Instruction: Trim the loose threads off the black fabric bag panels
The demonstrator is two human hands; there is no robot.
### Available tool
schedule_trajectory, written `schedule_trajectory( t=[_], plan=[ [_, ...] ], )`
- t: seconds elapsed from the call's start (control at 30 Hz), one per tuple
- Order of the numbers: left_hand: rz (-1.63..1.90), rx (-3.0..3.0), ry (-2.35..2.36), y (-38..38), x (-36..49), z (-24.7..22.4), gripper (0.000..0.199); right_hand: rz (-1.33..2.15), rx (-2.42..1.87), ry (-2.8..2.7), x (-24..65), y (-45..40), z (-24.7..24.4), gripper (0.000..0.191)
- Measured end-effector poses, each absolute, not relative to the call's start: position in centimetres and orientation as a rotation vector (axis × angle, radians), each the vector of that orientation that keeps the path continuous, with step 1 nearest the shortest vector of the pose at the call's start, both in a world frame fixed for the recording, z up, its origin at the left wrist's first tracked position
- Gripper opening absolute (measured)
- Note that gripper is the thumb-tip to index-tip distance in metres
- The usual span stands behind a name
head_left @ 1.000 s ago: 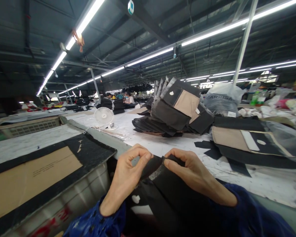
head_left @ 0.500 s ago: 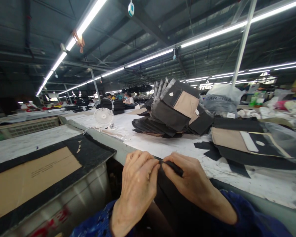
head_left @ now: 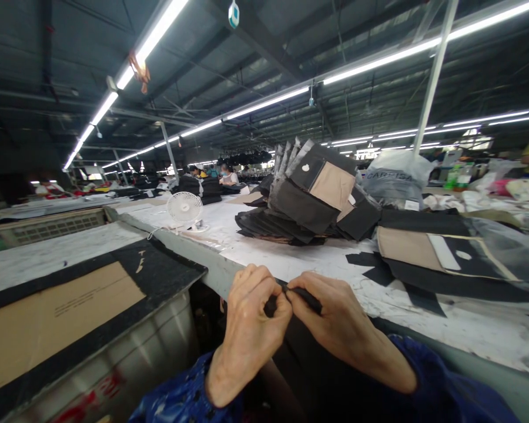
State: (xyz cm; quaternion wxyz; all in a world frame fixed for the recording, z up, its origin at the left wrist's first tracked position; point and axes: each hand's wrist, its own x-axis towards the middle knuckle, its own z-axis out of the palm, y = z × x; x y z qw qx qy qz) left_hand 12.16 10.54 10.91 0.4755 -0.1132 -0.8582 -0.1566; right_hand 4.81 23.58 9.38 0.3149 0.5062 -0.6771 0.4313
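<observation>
Reading the grip first: my left hand (head_left: 251,329) and right hand (head_left: 339,323) sit close together, both closed, with a black fabric panel (head_left: 311,367) rising between them from below. The right hand pinches a narrow dark edge of the panel firmly. The left hand is curled tight against that same edge, but its knuckles hide the fingertips, so I can't see exactly how it holds on.

Just ahead of the grip runs the grey table edge (head_left: 220,267), and the white tabletop (head_left: 441,317) opens to the right, with loose black offcuts (head_left: 374,273) near the right hand. Further right lies a black-and-beige panel (head_left: 427,255), and a tall heap of similar panels (head_left: 312,194) stands well beyond the grip. To the left of the hands, there is a narrow dark gap, then a grey bin (head_left: 158,335) topped with cardboard (head_left: 62,317).

Blue sleeves (head_left: 185,393) cover both forearms and run off the bottom of the frame (the lower panel is lost in shadow there), so I can't make out its folds or where it ends
</observation>
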Motion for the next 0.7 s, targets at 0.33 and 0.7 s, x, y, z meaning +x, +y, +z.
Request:
schedule_trajectory(
  t=[0.33, 0.7],
  plan=[
    [-0.679, -0.21, -2.164, 9.3, 11.9, 11.6, 0.02, 1.518, 1.257, -2.08, 4.3, 24.2, 10.4, 0.016],
    [-0.619, -0.264, -2.18, 9.9, 11.5, 11.0, 0.012, 1.616, 1.193, -2.145, 4.1, 24.8, 10.7, 0.018]
  ],
)
